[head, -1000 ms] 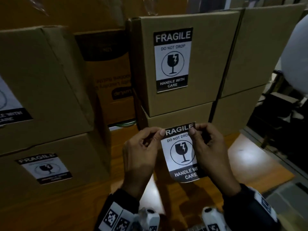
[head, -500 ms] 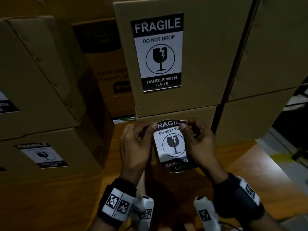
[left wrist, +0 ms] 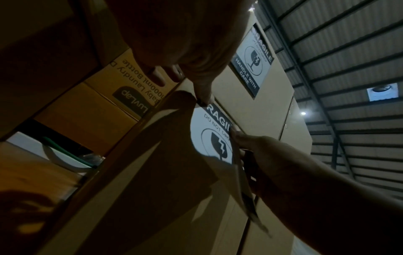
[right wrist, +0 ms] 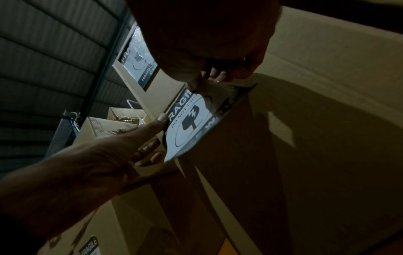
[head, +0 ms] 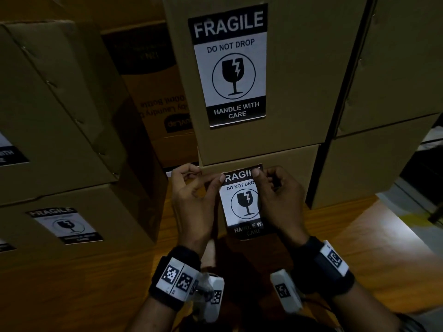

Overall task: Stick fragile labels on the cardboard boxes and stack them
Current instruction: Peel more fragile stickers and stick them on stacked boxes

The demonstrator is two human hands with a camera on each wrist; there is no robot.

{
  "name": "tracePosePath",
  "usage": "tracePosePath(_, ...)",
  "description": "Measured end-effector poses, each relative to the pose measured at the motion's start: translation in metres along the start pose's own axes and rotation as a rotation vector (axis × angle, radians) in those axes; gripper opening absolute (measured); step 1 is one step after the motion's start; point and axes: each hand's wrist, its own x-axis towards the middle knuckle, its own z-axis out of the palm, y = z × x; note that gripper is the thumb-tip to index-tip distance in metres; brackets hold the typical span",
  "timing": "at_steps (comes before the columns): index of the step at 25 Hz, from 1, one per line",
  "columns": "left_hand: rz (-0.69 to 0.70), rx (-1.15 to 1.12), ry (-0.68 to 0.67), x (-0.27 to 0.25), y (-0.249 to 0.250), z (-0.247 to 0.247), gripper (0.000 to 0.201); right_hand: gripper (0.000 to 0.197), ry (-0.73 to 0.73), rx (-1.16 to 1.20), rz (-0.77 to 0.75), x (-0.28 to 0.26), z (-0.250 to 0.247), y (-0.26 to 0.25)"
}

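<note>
A black-and-white fragile label [head: 242, 202] hangs between both hands in front of the lower cardboard box [head: 294, 164] of the middle stack. My left hand [head: 212, 185] pinches its top left corner and my right hand [head: 262, 179] pinches its top right corner. The label's top edge lies against the box face just under the upper box [head: 299, 80], which bears a stuck fragile label [head: 230, 65]. The bottom of the held label curls free. In the left wrist view, the label [left wrist: 209, 138] shows below the left hand's fingertips [left wrist: 205, 98]. The right wrist view shows the same label [right wrist: 189, 120].
A stack of two labelled boxes [head: 60, 116] stands close on the left, its lower label [head: 64, 224] facing me. Another plain stack [head: 383, 68] stands on the right. A printed box [head: 155, 104] sits behind the gap. All rest on a wooden surface [head: 347, 231].
Both hands carried the label forward and up to the face of the lower middle box. My view moved closer to the stack.
</note>
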Motion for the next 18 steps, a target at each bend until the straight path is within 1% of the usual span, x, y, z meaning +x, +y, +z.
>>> tracePosePath(2,-0.027,-0.025,0.019,0.003,0.0,0.0,0.019,0.025,0.02,-0.014,-0.022,0.001,0.003,0.005)
tracePosePath(4,-0.021,-0.028,0.037,0.007,-0.002,0.0,0.021,0.024,0.054,0.005,-0.028,0.003,0.002,0.01)
tracePosePath(6,0.004,-0.034,0.046,0.008,-0.006,-0.002,0.016,0.024,0.073,0.03,-0.047,0.005,-0.001,0.01)
tracePosePath(9,-0.011,-0.067,0.045,0.008,-0.009,-0.003,0.013,0.022,0.032,0.005,-0.086,0.003,-0.001,0.01)
tracePosePath(11,-0.008,-0.073,0.008,0.008,-0.006,-0.004,0.021,0.02,0.016,-0.014,-0.084,0.0,0.002,0.009)
tracePosePath(14,0.06,-0.027,-0.058,0.006,0.0,-0.009,0.043,0.021,0.023,-0.006,-0.053,0.0,0.006,0.01)
tracePosePath(15,0.085,-0.002,-0.073,0.005,0.001,-0.01,0.049,0.021,0.03,-0.002,-0.055,0.0,0.006,0.008)
tracePosePath(16,0.108,0.023,-0.083,0.005,0.0,-0.011,0.051,0.022,0.042,-0.002,-0.059,0.0,0.006,0.007)
tracePosePath(17,0.12,0.04,-0.086,0.005,-0.001,-0.011,0.047,0.022,0.054,-0.007,-0.071,0.001,0.006,0.006)
tracePosePath(18,0.12,0.05,-0.081,0.005,-0.004,-0.01,0.037,0.023,0.065,-0.017,-0.084,0.001,0.007,0.005)
